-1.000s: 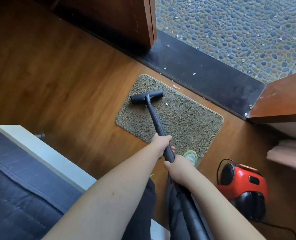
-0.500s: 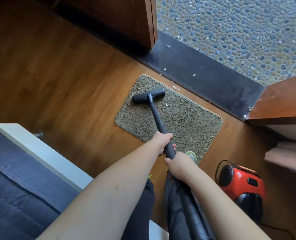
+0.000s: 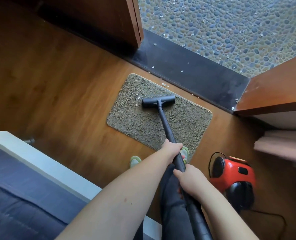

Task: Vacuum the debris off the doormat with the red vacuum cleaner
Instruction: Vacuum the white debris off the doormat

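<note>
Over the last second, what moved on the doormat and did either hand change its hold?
The nozzle slid along the doormat from its far-left corner toward the middle, a little nearer the person. No grip changed: left hand and right hand hold the wand, left ahead of right. A few white flecks lie by the nozzle's left end. Doormat, red vacuum and threshold debris stayed put.

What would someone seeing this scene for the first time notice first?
Most likely the black vacuum wand, gripped by the left hand and the right hand, running to the floor head on the shaggy doormat in the middle. Next, the bright red vacuum cleaner on the wood floor at lower right. Then the white debris scattered beside the mat's far edge, along the dark threshold.
</note>
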Demonstrator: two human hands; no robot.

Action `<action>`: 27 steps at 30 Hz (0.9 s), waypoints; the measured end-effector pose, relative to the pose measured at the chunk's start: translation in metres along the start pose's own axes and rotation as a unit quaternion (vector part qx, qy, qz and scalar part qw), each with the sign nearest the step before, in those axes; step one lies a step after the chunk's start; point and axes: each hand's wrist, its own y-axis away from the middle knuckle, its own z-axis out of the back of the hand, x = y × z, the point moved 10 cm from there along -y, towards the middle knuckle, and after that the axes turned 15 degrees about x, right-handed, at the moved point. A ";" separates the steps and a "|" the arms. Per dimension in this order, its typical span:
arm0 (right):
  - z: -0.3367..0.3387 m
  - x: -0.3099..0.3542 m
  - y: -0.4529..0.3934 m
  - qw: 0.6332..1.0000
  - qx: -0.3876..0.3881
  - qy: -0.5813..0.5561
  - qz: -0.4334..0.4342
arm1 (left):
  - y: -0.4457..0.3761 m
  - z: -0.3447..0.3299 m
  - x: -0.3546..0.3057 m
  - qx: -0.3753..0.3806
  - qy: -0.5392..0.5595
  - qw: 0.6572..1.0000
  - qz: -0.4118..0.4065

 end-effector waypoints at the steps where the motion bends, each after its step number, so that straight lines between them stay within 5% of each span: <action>1: -0.001 -0.005 0.000 1.000 0.001 -0.009 -0.001 | 0.002 -0.003 0.003 0.000 0.000 1.000 0.002; 10: -0.018 -0.008 0.000 0.999 0.028 -0.018 -0.010 | 0.014 0.007 0.013 -0.012 0.008 1.000 0.004; 20: -0.024 0.067 -0.026 0.992 0.035 0.117 0.005 | 0.013 0.072 -0.026 -0.039 0.034 0.998 -0.021; 27: -0.022 0.104 -0.042 0.995 0.051 0.086 0.018 | 0.007 0.097 -0.051 -0.045 0.031 0.998 -0.006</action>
